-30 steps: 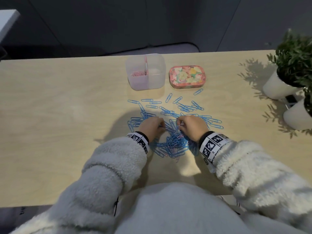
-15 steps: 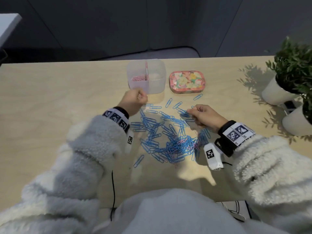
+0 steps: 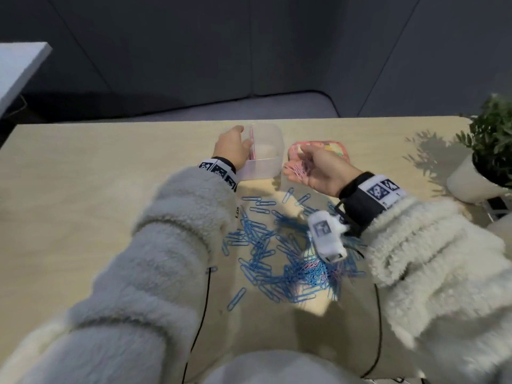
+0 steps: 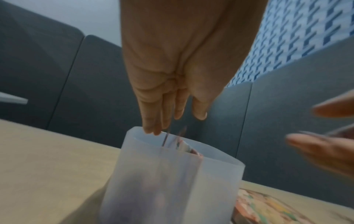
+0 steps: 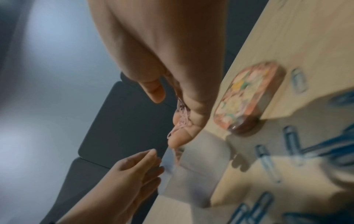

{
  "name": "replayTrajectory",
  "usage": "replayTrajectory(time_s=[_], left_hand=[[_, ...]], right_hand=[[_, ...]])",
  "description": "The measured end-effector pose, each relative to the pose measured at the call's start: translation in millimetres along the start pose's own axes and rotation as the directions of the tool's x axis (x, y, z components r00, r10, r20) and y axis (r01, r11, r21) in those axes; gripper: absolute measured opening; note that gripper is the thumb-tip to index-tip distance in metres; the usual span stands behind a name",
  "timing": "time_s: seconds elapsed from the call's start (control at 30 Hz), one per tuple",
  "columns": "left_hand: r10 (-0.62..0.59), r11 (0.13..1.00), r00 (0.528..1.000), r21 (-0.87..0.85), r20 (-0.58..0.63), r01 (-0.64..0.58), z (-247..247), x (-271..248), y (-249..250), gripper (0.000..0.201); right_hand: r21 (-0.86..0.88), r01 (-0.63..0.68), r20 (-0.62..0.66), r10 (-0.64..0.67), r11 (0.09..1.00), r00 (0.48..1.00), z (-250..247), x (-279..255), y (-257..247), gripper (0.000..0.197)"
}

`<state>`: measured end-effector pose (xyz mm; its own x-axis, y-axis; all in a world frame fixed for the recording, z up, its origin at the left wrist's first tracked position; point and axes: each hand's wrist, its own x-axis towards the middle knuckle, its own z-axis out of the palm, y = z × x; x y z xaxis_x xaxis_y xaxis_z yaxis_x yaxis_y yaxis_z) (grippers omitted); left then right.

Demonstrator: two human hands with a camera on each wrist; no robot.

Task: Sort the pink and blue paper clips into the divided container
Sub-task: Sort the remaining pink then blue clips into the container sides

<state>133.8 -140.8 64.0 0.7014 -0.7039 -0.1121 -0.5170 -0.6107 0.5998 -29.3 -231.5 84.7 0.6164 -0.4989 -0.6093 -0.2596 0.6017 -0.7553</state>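
The clear divided container (image 3: 273,162) stands at the table's far middle, with pink clips in its left compartment. My left hand (image 3: 235,145) hovers over that compartment, fingers straight and pointing down (image 4: 172,121); thin blurred streaks fall from them into the container (image 4: 172,174). Just right of the container, my right hand (image 3: 304,162) is turned palm up and carries a small heap of pink paper clips (image 3: 297,169) on its relaxed fingers (image 5: 182,136). A big pile of blue paper clips (image 3: 277,253) lies nearer me, with a few pink ones (image 3: 313,266) mixed in.
A flowery pink tin (image 3: 336,146) lies right of the container, partly behind my right hand. Potted plants (image 3: 487,145) in white pots stand at the right edge. A white wrist camera (image 3: 327,236) hangs over the pile.
Both hands left the clip pile and moved up to the container. The left now hangs over the left compartment; the right has turned palm up with pink clips on it.
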Motion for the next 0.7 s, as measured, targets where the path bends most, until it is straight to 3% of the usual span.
replayTrajectory(time_s=[0.07, 0.23, 0.4, 0.47, 0.6, 0.7], left_hand=[[-0.003, 0.997, 1.000, -0.071, -0.028, 0.001, -1.1, -6.7, -3.5, 0.042], [0.104, 0.964, 0.965, -0.213, -0.239, -0.157, -1.1, -55.1, -33.4, 0.035], [0.128, 0.985, 0.992, -0.118, 0.003, -0.127, 16.9, -116.9, -72.2, 0.022], [0.124, 0.989, 0.988, -0.092, 0.091, -0.116, 23.3, -132.2, -83.6, 0.024], [0.180, 0.982, 0.962, 0.013, 0.207, -0.187, 39.9, -149.3, -91.4, 0.028], [0.264, 0.944, 0.900, 0.096, 0.346, -0.314, 57.6, -158.1, -75.9, 0.037]], right_hand=[[0.027, 0.020, 0.010, -0.020, 0.999, 1.000, 24.3, 11.9, -8.3, 0.031], [-0.015, 0.189, 0.060, -0.187, 0.982, 0.980, 88.8, 38.7, -13.7, 0.034], [-0.455, 0.264, 0.122, -0.234, 0.850, 0.964, 117.1, 50.3, 1.3, 0.043], [-0.489, 0.321, 0.128, -0.297, 0.811, 0.946, 110.2, 41.2, 1.8, 0.038], [-0.346, 0.476, 0.027, -0.499, 0.808, 0.866, 65.8, 7.6, 14.6, 0.015], [-0.473, 0.407, 0.041, -0.441, 0.782, 0.896, 9.3, -25.6, 50.4, 0.019]])
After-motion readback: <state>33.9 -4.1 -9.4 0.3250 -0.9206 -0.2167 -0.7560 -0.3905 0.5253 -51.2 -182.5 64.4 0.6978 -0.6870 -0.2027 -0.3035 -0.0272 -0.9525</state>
